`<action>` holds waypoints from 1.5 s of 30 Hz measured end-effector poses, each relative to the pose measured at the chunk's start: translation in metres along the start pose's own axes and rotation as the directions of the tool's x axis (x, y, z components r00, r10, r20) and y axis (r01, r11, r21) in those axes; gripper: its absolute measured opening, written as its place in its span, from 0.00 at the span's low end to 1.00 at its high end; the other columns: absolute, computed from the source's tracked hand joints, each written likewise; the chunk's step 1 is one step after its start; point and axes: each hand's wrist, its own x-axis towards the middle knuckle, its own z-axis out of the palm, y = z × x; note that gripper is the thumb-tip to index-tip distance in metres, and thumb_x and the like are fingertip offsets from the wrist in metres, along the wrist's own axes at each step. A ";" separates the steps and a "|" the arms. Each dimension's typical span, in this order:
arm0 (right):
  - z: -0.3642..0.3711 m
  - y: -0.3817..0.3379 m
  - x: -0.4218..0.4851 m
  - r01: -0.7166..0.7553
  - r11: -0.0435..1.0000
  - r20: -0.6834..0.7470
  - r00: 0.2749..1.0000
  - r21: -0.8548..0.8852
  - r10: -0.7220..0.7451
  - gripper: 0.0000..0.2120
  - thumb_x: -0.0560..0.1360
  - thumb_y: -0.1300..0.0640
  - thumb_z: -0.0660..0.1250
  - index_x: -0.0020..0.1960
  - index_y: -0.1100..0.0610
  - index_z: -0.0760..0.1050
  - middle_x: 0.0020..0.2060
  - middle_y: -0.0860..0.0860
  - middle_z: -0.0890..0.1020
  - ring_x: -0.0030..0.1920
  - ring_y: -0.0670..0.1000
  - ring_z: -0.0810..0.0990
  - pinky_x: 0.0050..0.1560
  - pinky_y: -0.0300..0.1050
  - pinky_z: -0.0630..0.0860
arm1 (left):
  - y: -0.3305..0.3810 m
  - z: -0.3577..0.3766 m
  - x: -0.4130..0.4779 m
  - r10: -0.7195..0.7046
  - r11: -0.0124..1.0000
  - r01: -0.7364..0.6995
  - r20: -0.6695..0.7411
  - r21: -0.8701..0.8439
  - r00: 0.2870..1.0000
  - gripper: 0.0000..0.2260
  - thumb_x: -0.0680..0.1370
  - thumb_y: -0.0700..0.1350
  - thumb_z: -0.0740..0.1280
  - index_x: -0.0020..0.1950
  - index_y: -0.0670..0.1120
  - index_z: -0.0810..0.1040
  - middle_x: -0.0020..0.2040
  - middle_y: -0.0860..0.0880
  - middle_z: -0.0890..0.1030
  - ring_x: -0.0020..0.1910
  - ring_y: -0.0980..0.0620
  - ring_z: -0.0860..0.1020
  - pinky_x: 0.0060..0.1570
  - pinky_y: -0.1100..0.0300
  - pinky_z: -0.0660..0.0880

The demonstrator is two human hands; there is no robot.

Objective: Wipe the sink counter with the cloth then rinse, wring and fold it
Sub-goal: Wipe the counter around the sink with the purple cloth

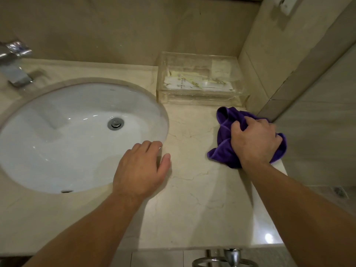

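A crumpled purple cloth [224,120] lies on the beige marble counter [194,189] near its right end. My right hand [254,140] presses down on the cloth, fingers curled into its folds. My left hand [141,170] rests flat on the counter at the right rim of the white oval sink [63,132], fingers relaxed and holding nothing. The sink's drain plug [115,123] is in plain view.
A chrome faucet [15,62] stands at the far left behind the sink. A clear acrylic box [200,81] with packets inside sits against the back wall. A tiled wall closes the counter's right end. A chrome ring shows below the front edge.
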 end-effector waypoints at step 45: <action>0.011 -0.125 -0.051 0.470 0.768 0.211 0.776 0.435 -0.595 0.12 0.73 0.43 0.59 0.38 0.48 0.74 0.35 0.45 0.80 0.46 0.50 0.75 0.54 0.54 0.72 | -0.003 -0.003 0.001 0.123 0.984 -0.141 -0.161 -0.110 0.979 0.10 0.77 0.56 0.54 0.45 0.51 0.65 0.38 0.54 0.70 0.36 0.51 0.69 0.35 0.58 0.64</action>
